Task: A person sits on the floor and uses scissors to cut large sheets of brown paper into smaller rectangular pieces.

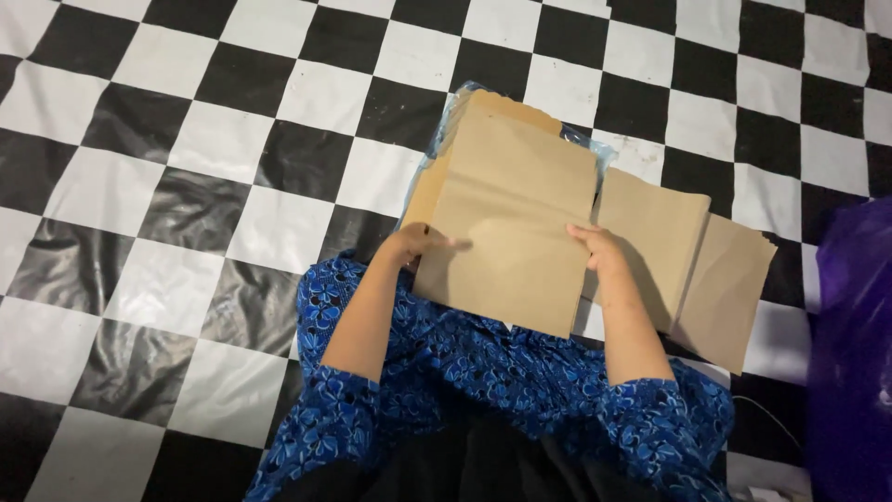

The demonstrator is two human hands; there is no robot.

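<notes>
I hold a large brown paper sheet [516, 218] over my lap with both hands. My left hand [413, 244] grips its left edge and my right hand [599, 251] pinches its right edge. The sheet lies tilted, its lower edge over my blue patterned clothing [446, 372]. Under its upper part is a stack of similar brown paper [437, 181] in a clear plastic wrapper [599, 147]. To the right, two more brown paper pieces [655, 232] [729, 284] lie overlapping on the floor.
The floor is a black-and-white checkered sheet [232, 139], shiny and wrinkled. A purple plastic bag [855, 353] stands at the right edge. A thin white cable [767, 414] runs near the lower right.
</notes>
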